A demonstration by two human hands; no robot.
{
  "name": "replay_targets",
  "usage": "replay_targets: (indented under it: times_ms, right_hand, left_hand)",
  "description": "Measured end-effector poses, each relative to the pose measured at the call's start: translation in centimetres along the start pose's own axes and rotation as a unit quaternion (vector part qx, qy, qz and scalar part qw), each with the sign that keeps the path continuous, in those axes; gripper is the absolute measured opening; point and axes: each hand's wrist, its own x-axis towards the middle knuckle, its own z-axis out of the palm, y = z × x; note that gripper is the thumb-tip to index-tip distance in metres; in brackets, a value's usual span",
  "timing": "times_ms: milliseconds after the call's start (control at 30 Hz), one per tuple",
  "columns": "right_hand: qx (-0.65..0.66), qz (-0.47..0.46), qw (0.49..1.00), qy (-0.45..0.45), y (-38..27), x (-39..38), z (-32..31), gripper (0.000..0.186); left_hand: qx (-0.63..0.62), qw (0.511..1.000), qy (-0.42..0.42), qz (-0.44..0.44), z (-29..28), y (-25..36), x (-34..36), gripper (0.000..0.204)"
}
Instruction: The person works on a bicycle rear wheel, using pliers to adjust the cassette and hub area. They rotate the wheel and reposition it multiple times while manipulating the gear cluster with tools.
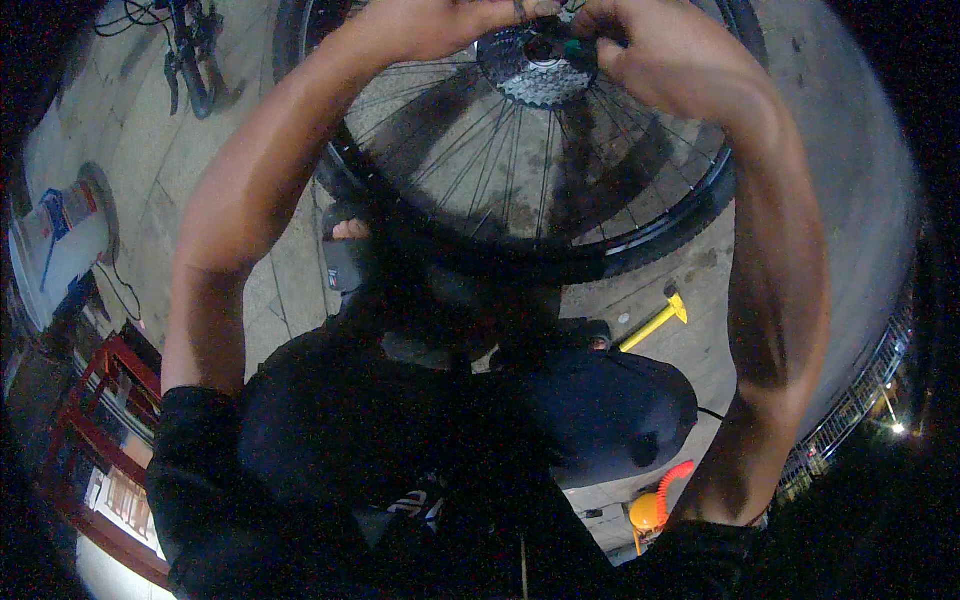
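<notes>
A spoked bicycle wheel (640, 262) with a black tyre stands or lies before me, its far rim cut off by the top edge of the view. At its hub sits a silver cassette (545, 88) of stacked sprockets. My left hand (440, 25) reaches the cassette's upper left side, thumb and fingers pinched at the top edge. From the other side, my right hand (665, 55) is curled against the cassette's upper right, fingers bent inward. Something small and dark shows between the fingertips, too blurred to name. Parts of both hands' fingers are hidden or out of view.
A yellow-handled hammer (655, 325) lies on the paved ground right of my knees. Near my right elbow is an orange thing (648, 512) with a red coiled hose. At left stand a white bucket (60, 245) and a red frame (100, 375); bicycle parts (190, 70) lie far left.
</notes>
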Motion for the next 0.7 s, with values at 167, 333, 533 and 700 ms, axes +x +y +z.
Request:
replay_targets:
  times_ms: [167, 333, 533, 700]
  right_hand:
    - [-0.013, -0.025, 0.999, 0.038, -0.6, 0.3, 0.3, 0.020]
    - [-0.013, 0.030, 0.999, 0.039, -1.9, 0.7, 0.1, 0.022]
    - [-0.017, -0.158, 0.975, 0.152, 2.7, 2.1, 2.2, 0.024]
    - [-0.010, -0.137, 0.984, 0.110, 2.3, 1.8, 1.7, 0.023]
  left_hand:
    - [-0.032, 0.999, -0.002, 0.018, -0.7, -0.9, -0.5, 0.024]
    - [-0.052, 0.998, 0.010, -0.017, -0.8, -0.2, -0.8, 0.021]
    - [-0.049, 0.998, 0.037, 0.009, -0.4, -1.1, -0.9, 0.019]
    - [-0.007, 0.999, 0.025, 0.042, -0.1, -1.2, -0.5, 0.021]
